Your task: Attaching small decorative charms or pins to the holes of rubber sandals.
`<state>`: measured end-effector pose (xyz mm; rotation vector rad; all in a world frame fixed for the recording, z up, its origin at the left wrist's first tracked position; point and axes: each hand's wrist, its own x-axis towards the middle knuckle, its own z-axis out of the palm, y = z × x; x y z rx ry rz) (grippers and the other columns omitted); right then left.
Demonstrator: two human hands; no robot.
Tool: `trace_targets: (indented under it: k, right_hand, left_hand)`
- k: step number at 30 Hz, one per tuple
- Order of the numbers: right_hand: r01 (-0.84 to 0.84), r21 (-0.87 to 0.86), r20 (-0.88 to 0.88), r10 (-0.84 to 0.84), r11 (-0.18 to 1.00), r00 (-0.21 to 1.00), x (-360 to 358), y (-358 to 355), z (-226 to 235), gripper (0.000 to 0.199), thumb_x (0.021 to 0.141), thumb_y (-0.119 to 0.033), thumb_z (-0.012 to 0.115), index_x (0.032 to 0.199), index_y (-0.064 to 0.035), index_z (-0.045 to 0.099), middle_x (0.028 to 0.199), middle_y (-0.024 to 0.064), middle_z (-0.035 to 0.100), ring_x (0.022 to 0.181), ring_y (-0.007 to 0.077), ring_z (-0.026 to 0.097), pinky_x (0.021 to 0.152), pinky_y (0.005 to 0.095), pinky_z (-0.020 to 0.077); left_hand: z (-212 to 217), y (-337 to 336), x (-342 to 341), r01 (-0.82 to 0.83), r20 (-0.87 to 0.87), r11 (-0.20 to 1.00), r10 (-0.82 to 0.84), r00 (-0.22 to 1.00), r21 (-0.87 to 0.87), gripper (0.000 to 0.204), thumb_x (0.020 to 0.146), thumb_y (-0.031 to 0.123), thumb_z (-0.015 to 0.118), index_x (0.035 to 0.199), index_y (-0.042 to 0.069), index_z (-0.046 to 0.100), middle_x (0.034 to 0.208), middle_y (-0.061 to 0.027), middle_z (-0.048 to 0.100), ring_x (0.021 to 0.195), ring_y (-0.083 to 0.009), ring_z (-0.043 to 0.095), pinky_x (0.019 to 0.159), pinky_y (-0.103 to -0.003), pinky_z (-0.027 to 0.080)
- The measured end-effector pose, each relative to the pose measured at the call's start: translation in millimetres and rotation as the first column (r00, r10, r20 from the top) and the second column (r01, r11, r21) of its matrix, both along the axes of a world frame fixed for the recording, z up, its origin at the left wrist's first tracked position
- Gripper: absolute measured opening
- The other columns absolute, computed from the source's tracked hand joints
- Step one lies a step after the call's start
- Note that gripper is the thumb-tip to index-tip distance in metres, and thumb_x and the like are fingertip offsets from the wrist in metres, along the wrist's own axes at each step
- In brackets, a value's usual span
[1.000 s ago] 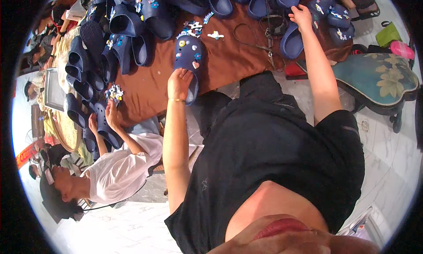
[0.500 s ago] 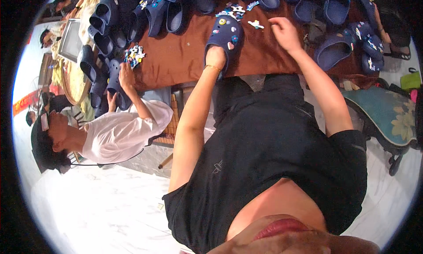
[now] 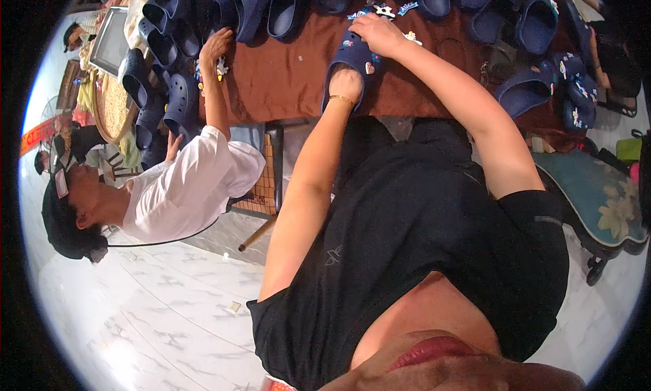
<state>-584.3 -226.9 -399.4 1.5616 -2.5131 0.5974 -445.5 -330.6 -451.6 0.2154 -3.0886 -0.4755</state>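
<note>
A: Where is the navy clog (image 3: 352, 57), please?

B: It is on the brown cloth (image 3: 278, 72), at the near edge, with its toe to the far side.

A: And the hands?

B: The left hand (image 3: 346, 85) is inside its opening (the fingers are hidden, so I cannot tell the grip). The right hand (image 3: 377, 35) is over the toe; whether it grasps something, I cannot tell. Some charms (image 3: 384, 11) lie just beyond.

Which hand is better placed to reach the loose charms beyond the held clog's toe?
Probably the right hand: it is at the toe of the navy clog, near the loose charms. The left hand is inside this clog's opening, farther away.
</note>
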Motion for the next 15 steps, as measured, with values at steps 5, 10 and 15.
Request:
trace_targets:
  k: [5,10,15]
  right_hand:
    - [0.016,0.052,0.104,-0.022,0.999,0.994,-6.2,-7.0,1.3,0.019,0.07,-0.003,0.054,0.089,-0.0086,0.053,0.094,0.0091,0.052,0.094,0.0279,0.051,0.076,0.0386,0.0444]
    - [-0.046,0.117,0.195,0.022,0.992,0.981,-25.8,-18.0,2.8,0.026,0.066,-0.001,0.059,0.09,-0.007,0.053,0.095,0.012,0.052,0.093,0.03,0.051,0.076,0.0392,0.044]
    - [-0.093,0.418,0.504,-0.145,0.904,0.852,-29.8,-30.9,37.3,0.032,0.063,-0.001,0.063,0.09,-0.0037,0.048,0.094,0.0148,0.05,0.088,0.0309,0.052,0.075,0.0377,0.0431]
  left_hand:
    - [-1.3,-0.8,-1.0,0.004,0.009,1.0,-0.004,1.0,0.014,0.022,0.073,0.013,0.042,0.061,0.002,0.058,0.072,-0.0186,0.059,0.069,-0.0336,0.057,0.066,-0.043,0.046]
    - [-4.5,-7.2,-5.9,0.04,-0.02,0.999,-0.041,0.999,-0.02,0.021,0.072,0.014,0.043,0.061,0.003,0.058,0.069,-0.0178,0.058,0.067,-0.0336,0.056,0.064,-0.042,0.045]
    - [-3.5,-9.8,-6.4,0.025,-0.003,1.0,-0.025,1.0,-0.011,0.022,0.071,0.014,0.043,0.06,0.003,0.058,0.069,-0.0184,0.058,0.067,-0.0338,0.057,0.064,-0.043,0.045]
